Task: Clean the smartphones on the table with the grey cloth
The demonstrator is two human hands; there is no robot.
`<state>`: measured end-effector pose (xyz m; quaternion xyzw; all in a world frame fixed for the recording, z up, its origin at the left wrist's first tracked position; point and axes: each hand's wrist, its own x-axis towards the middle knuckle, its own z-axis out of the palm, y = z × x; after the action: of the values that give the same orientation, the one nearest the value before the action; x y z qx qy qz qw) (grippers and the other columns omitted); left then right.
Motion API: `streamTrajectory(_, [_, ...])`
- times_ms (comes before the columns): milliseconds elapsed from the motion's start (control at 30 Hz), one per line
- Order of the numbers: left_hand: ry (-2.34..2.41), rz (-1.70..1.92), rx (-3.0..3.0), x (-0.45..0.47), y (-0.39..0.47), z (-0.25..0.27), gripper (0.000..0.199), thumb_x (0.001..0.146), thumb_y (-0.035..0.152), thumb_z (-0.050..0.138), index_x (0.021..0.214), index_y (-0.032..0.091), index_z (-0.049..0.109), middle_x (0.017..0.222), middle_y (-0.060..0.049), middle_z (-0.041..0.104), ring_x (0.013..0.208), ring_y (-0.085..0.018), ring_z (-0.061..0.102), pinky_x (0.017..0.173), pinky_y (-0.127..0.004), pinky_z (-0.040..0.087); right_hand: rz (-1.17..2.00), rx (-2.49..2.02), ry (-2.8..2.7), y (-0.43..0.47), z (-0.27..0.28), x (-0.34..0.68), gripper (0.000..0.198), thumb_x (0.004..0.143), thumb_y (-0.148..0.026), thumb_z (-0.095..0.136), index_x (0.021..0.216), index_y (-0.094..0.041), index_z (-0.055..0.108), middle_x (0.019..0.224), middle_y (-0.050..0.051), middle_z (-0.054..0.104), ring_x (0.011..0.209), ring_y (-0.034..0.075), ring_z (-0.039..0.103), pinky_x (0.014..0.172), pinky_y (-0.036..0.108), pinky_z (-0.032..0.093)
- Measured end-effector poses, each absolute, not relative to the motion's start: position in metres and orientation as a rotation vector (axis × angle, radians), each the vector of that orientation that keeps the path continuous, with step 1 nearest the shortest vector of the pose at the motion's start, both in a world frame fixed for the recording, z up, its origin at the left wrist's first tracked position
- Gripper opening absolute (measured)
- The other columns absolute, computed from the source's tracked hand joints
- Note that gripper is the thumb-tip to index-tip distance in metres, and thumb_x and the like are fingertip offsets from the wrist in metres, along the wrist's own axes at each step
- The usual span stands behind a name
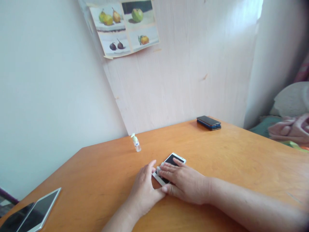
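Note:
A white smartphone (172, 158) with a dark screen lies at a slant on the wooden table in front of me. My left hand (145, 183) is curved around its near left end, thumb and fingers at the edges. Across the screen lies my right hand (181, 178), palm down with fingers stretched out. A small white wad (158, 170), like a tissue or wipe, shows under the right fingertips and is pressed to the glass. The two thumbs meet at the phone's near corner. Both hands partly hide the phone.
A small clear pump bottle (136, 144) stands beyond the phone. Several stacked dark phones (209, 122) lie at the table's (241, 154) back right. At the left edge are a white-framed tablet (40, 211) and a black flat device (16, 217). Walls rise behind; bedding (289, 129) lies right.

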<state>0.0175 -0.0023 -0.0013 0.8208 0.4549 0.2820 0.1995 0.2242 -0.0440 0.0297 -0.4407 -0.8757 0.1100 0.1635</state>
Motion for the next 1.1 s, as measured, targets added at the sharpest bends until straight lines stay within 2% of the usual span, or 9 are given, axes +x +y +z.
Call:
streamTrajectory(133, [1.3, 0.761, 2.297, 0.021, -0.007, 0.0, 0.087, 0.064, 0.034, 0.077, 0.14, 0.022, 0.037, 0.122, -0.01, 0.059, 0.114, -0.028, 0.056, 0.101, -0.044, 0.043, 0.17, -1.69, -2.263, -0.018, 0.018, 0.245, 0.064, 0.098, -0.056, 0.028, 0.144, -0.014, 0.045, 0.148, 0.018, 0.044, 0.14, 0.033, 0.033, 0.115, 0.059, 0.012])
streamTrajectory(200, [1.284, 0.757, 2.295, 0.022, -0.008, 0.0, 0.091, 0.063, 0.034, 0.078, 0.142, 0.023, 0.035, 0.121, -0.01, 0.058, 0.113, -0.028, 0.056, 0.101, -0.045, 0.043, 0.15, -1.723, -2.248, -0.016, 0.017, 0.246, 0.067, 0.097, -0.057, 0.028, 0.143, -0.012, 0.045, 0.148, 0.019, 0.042, 0.141, 0.034, 0.032, 0.115, 0.06, 0.011])
streamTrajectory(367, [1.203, 0.8, 2.285, 0.021, -0.005, -0.005, 0.094, 0.067, 0.037, 0.077, 0.146, 0.023, 0.027, 0.123, -0.011, 0.058, 0.115, -0.028, 0.055, 0.103, -0.046, 0.042, 0.323, -1.209, -2.522, -0.045, 0.028, 0.219, 0.066, 0.098, -0.056, 0.03, 0.15, -0.016, 0.033, 0.153, 0.015, 0.036, 0.143, 0.03, 0.028, 0.117, 0.051, 0.014])
streamTrajectory(467, [1.182, 0.806, 2.287, 0.02, -0.003, -0.007, 0.096, 0.068, 0.036, 0.076, 0.147, 0.022, 0.025, 0.123, -0.011, 0.058, 0.115, -0.028, 0.055, 0.103, -0.045, 0.042, 0.365, -1.116, -2.541, -0.051, 0.029, 0.213, 0.066, 0.098, -0.057, 0.03, 0.151, -0.018, 0.032, 0.153, 0.014, 0.037, 0.143, 0.029, 0.029, 0.118, 0.05, 0.015])
streamTrajectory(600, [1.238, 0.777, 2.276, 0.02, -0.004, -0.006, 0.101, 0.065, 0.036, 0.079, 0.148, 0.022, 0.023, 0.121, -0.009, 0.058, 0.114, -0.027, 0.055, 0.103, -0.045, 0.041, 0.247, -1.469, -2.389, -0.027, 0.022, 0.233, 0.063, 0.098, -0.056, 0.03, 0.147, -0.018, 0.041, 0.151, 0.015, 0.04, 0.141, 0.031, 0.032, 0.117, 0.055, 0.011])
streamTrajectory(733, [1.258, 0.729, 2.264, 0.021, -0.005, -0.004, 0.101, 0.064, 0.035, 0.08, 0.148, 0.023, 0.023, 0.124, -0.009, 0.056, 0.115, -0.027, 0.054, 0.104, -0.045, 0.04, 0.177, -1.759, -2.253, -0.013, 0.017, 0.249, 0.071, 0.096, -0.058, 0.03, 0.146, -0.009, 0.039, 0.152, 0.02, 0.036, 0.143, 0.034, 0.027, 0.116, 0.057, 0.011])
streamTrajectory(833, [1.247, 0.741, 2.268, 0.021, -0.004, -0.005, 0.1, 0.065, 0.037, 0.079, 0.147, 0.021, 0.025, 0.123, -0.01, 0.057, 0.114, -0.027, 0.054, 0.104, -0.045, 0.041, 0.22, -1.569, -2.385, -0.029, 0.023, 0.239, 0.072, 0.095, -0.058, 0.034, 0.148, -0.009, 0.037, 0.153, 0.02, 0.033, 0.143, 0.033, 0.026, 0.117, 0.053, 0.014])
streamTrajectory(967, [1.21, 0.781, 2.262, 0.021, -0.002, -0.007, 0.091, 0.07, 0.033, 0.076, 0.146, 0.02, 0.028, 0.123, -0.011, 0.058, 0.113, -0.026, 0.055, 0.102, -0.043, 0.042, 0.387, -1.117, -2.59, -0.056, 0.033, 0.217, 0.067, 0.097, -0.057, 0.032, 0.151, -0.016, 0.032, 0.155, 0.015, 0.032, 0.144, 0.029, 0.027, 0.118, 0.048, 0.017])
streamTrajectory(1100, [1.222, 0.786, 2.267, 0.02, -0.004, -0.006, 0.094, 0.067, 0.035, 0.078, 0.146, 0.022, 0.029, 0.124, -0.011, 0.058, 0.115, -0.028, 0.054, 0.102, -0.044, 0.042, 0.324, -1.253, -2.525, -0.043, 0.028, 0.226, 0.06, 0.098, -0.052, 0.032, 0.149, -0.019, 0.037, 0.153, 0.012, 0.037, 0.142, 0.029, 0.03, 0.118, 0.052, 0.016])
